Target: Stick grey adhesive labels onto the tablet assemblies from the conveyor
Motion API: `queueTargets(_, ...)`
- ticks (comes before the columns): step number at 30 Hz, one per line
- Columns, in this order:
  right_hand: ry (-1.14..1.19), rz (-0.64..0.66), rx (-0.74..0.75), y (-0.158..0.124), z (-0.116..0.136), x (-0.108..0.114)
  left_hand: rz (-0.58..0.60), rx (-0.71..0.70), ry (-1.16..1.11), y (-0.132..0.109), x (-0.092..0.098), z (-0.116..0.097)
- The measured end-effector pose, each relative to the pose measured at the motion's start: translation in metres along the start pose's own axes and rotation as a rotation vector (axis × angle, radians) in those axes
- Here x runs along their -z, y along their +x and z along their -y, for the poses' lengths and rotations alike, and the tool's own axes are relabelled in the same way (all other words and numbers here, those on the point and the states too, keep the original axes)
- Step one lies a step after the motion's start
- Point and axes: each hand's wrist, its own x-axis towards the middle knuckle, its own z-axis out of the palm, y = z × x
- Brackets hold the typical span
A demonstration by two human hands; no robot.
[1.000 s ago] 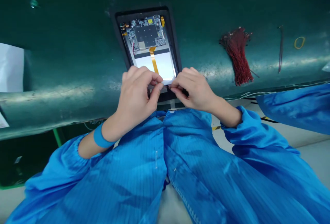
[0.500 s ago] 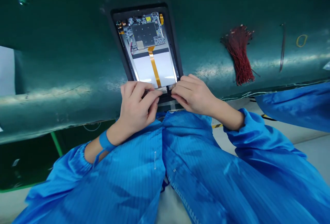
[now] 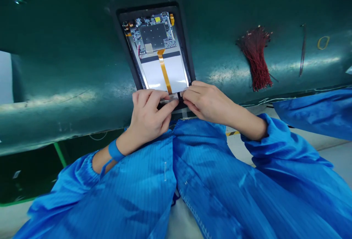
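Left grip [image 3: 147,112], right grip [image 3: 207,103] on tablet's [image 3: 162,72] lower edge

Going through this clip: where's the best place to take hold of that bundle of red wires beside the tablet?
Best grip is around the middle of the bundle of red wires, coming from its right side. The strands lie gathered there, while the top end fans out loosely. That side also stays clear of the right hand working at the lower edge of the tablet.

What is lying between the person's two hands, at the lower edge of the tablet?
Head view: a thin pale strip and a small black tab lie there.
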Motion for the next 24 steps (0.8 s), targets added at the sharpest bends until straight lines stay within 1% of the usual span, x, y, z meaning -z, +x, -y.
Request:
queueTargets(5, 0.003, 0.094, -0.050, 0.006, 0.007, 0.008, -0.014, -0.066, 0.052, 0.006, 0.001, -0.006)
queueTargets(8, -0.015, 0.113, -0.084, 0.007, 0.008, 0.012, -0.006, -0.093, 0.047, 0.013, 0.002, -0.012)
queueTargets(11, -0.052, 0.062, -0.112, 0.006, 0.006, 0.013, 0.034, -0.101, 0.054, 0.018, 0.002, -0.015)
queueTargets(14, -0.083, -0.011, -0.113, 0.001, 0.002, 0.011, 0.070, -0.101, 0.056, 0.016, 0.003, -0.011)
queueTargets(16, -0.079, -0.043, -0.103, -0.004, -0.001, 0.008, 0.050, -0.090, 0.025, 0.010, 0.005, -0.006)
queueTargets(19, -0.042, -0.098, -0.100, -0.011, -0.004, 0.003, -0.045, -0.066, -0.014, -0.002, 0.012, 0.002)
queueTargets(21, -0.020, -0.155, -0.116, -0.013, -0.005, 0.001, -0.077, -0.021, -0.020, -0.006, 0.017, 0.006)
queueTargets(23, -0.012, -0.206, -0.132, -0.012, -0.006, 0.000, -0.066, 0.040, -0.010, -0.005, 0.023, 0.008)
queueTargets(24, -0.017, -0.217, -0.132, -0.010, -0.005, 0.000, -0.037, 0.068, 0.002, -0.002, 0.025, 0.009)
